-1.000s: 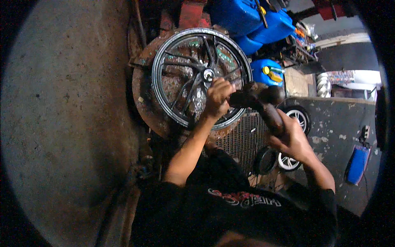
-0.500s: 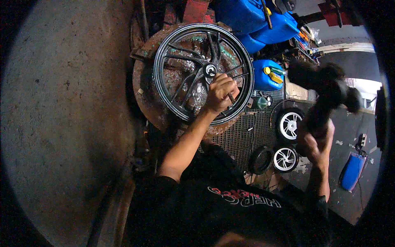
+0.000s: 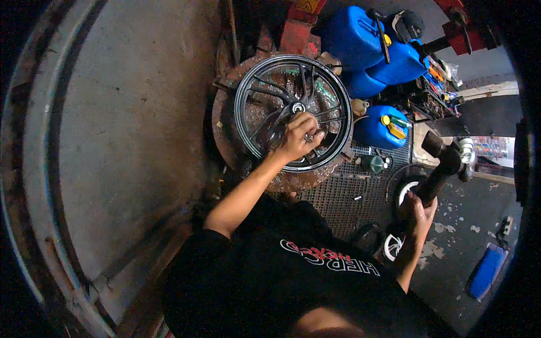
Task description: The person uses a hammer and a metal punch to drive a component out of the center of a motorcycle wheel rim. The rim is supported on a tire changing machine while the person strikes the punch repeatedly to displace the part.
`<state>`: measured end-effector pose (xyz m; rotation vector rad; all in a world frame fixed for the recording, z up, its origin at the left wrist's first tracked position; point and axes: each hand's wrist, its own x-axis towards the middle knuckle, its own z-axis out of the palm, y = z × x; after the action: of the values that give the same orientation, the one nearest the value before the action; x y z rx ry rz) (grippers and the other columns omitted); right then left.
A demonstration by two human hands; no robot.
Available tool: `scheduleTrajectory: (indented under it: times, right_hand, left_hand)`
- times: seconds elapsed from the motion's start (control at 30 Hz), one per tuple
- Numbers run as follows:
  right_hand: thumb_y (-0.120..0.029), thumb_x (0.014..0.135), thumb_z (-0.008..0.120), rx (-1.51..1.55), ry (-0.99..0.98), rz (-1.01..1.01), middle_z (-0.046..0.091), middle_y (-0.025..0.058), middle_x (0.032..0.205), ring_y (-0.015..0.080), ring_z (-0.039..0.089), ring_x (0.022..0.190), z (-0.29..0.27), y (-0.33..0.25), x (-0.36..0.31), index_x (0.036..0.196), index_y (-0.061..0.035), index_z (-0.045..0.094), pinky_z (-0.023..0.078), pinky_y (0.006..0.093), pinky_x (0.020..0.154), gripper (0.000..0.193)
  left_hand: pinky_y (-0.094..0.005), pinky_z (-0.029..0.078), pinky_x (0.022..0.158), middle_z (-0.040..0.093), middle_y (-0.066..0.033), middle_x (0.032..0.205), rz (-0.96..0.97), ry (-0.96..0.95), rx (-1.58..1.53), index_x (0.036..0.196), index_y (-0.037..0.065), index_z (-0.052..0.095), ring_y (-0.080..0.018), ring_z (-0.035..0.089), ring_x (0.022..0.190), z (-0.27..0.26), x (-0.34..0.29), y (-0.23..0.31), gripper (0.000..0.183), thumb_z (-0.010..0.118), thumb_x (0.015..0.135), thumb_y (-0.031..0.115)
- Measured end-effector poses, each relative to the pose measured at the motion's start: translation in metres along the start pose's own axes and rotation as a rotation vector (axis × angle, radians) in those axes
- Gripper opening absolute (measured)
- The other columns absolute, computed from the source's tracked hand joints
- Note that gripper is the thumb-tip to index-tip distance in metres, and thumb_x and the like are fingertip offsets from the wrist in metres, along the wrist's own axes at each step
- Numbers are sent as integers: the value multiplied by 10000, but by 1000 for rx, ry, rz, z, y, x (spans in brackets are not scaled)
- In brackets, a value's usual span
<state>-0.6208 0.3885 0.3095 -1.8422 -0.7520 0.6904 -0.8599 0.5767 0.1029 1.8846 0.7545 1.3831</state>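
A black spoked motorcycle wheel rim [image 3: 298,107] lies flat on a round, rusty stand [image 3: 222,127] in front of me. My left hand [image 3: 298,135] is closed over the wheel just below its hub. A short metal rod [image 3: 309,137] sits in that fist, one end showing; its other end is hidden under the fingers. My right hand [image 3: 418,211] is raised at the right, apart from the wheel, and grips a hammer [image 3: 448,159] by its handle, head upward.
Blue jerrycans [image 3: 352,36] crowd the far side, with another blue container [image 3: 380,127] right of the wheel. A black grating [image 3: 332,211] covers the floor there, with a white wheel [image 3: 393,246] on it. Red machine parts [image 3: 298,31] rise behind the stand.
The view has shifted, so the wheel and stand appear further right and lower. The hammer, blurred before, now shows sharply, lower and slightly left in view. Both hands keep their grips.
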Motion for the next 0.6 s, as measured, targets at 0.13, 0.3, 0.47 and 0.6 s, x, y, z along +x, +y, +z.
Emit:
scheduleTrajectory:
  times: [0.13, 0.3, 0.47, 0.6]
  right_hand:
    - [-28, 795, 660, 39, -2, -61, 581, 111, 1102, 157, 581, 933, -26, 66, 10, 1227, 39, 413, 449, 284, 868, 502]
    - [-59, 794, 671, 98, -75, 30, 566, -12, 871, 103, 514, 776, -50, 118, 16, 1057, -25, 533, 416, 237, 732, 299]
    - [-88, 792, 689, 194, -104, 133, 546, -17, 844, 96, 494, 775, -76, 126, 29, 1028, -29, 530, 403, 238, 728, 291]
    - [-120, 787, 684, 125, -76, -127, 530, 12, 709, 105, 486, 545, -85, 156, 59, 969, -41, 485, 406, 247, 480, 281]
  left_hand:
    - [-394, 397, 945, 552, -129, 1133, -59, -69, 189, 1022, 55, 575, -309, 509, 1081, -23, -2, 23, 342, 697, 708, 113]
    - [-342, 459, 819, 555, -96, 1013, -262, 53, 446, 1063, 48, 590, -250, 545, 946, -73, -25, 80, 398, 702, 681, 61]
    - [-247, 356, 562, 515, -43, 723, -278, -26, -51, 818, 53, 670, -150, 466, 668, -92, -9, 219, 183, 696, 639, 26]
    - [-304, 348, 526, 497, -27, 700, 199, -520, -610, 793, 81, 660, -170, 477, 651, -30, 25, 303, 147, 639, 720, 206]
